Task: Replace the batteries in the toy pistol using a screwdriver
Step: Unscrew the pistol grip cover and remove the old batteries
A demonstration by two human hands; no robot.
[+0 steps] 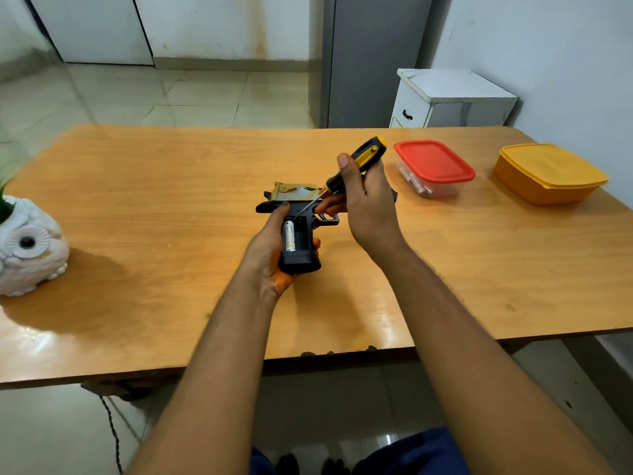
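In left hand point(265, 255), pistol point(301, 241) grip-toward-person.

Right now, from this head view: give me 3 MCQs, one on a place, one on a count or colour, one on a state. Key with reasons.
1. Where is the red-lidded container relative to the orange container?
A. To its left
B. To its right
C. Stacked on it

2. How many batteries show in the toy pistol's open grip compartment?
A. None
B. One
C. Three

3. What is the right hand doing?
A. Resting flat on the table
B. Lifting a container lid
C. Gripping the screwdriver

Key:
1 A: both sit on the table, apart, the red-lidded one nearer the hands.
2 B: a single white battery lies in the left slot; the slot beside it looks empty.
3 C: its fingers curl round the yellow-and-black handle, tip angled down at the pistol, which the left hand holds by the grip.
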